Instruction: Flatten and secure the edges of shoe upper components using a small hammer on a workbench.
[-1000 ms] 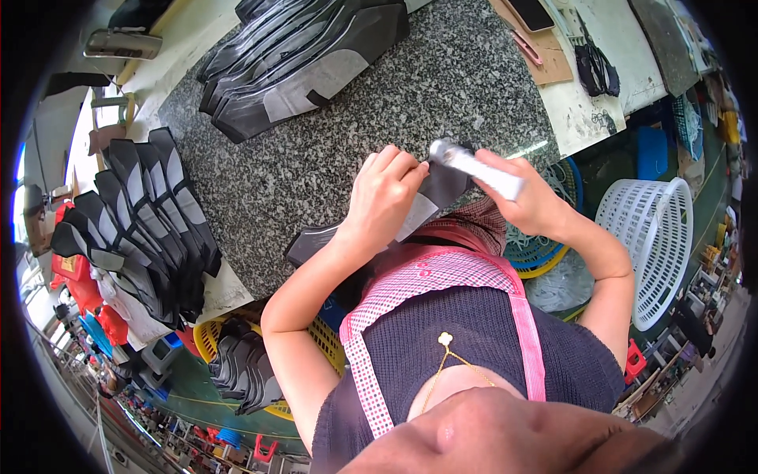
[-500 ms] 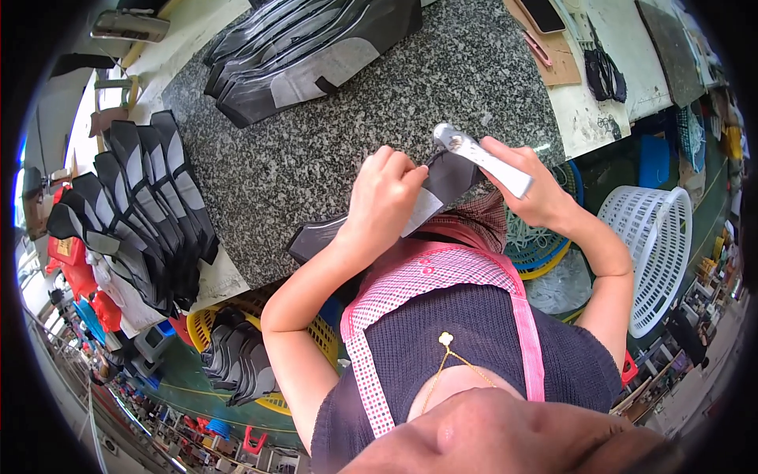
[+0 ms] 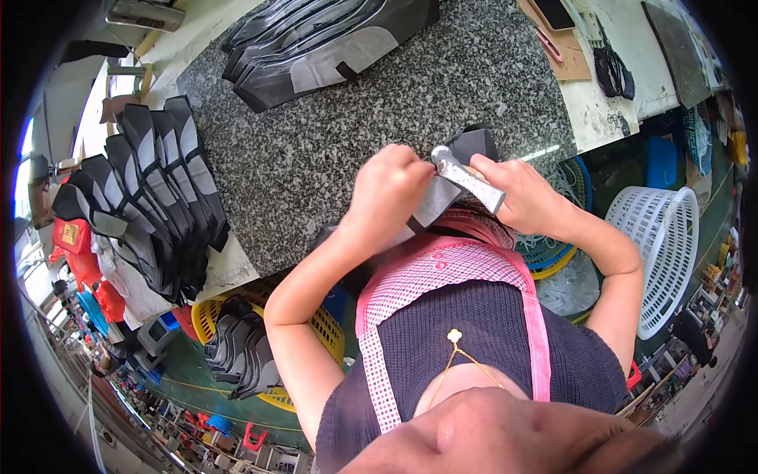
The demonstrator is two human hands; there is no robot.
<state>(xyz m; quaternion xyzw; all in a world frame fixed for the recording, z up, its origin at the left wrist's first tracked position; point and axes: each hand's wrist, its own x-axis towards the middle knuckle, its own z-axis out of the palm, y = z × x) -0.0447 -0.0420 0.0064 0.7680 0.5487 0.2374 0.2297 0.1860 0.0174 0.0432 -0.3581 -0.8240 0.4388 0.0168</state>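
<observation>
A black and grey panel of leather-like material (image 3: 433, 207) lies along the near edge of the stone slab, its dark far end tilted up. My left hand (image 3: 387, 189) is closed, fingers curled down on the panel's upper edge; the fingertips are hidden. In my right hand (image 3: 527, 196) is a hammer (image 3: 471, 182), gripped close below its worn metal head. The head is over the panel, right beside my left fingers. Most of the handle is hidden by my hand.
A speckled stone slab (image 3: 300, 174) covers the table. Similar panels are stacked at its far side (image 3: 339, 59) and fanned out at the left (image 3: 162, 189). More hang over a yellow basket (image 3: 204, 320). At right are a white basket (image 3: 659, 253), a phone (image 3: 555, 13) and a pink cutter (image 3: 549, 45).
The hammer head has come down nearer to me and closer to my left fingers. The panel has shifted, its far end now showing higher. The whole view has swung slightly.
</observation>
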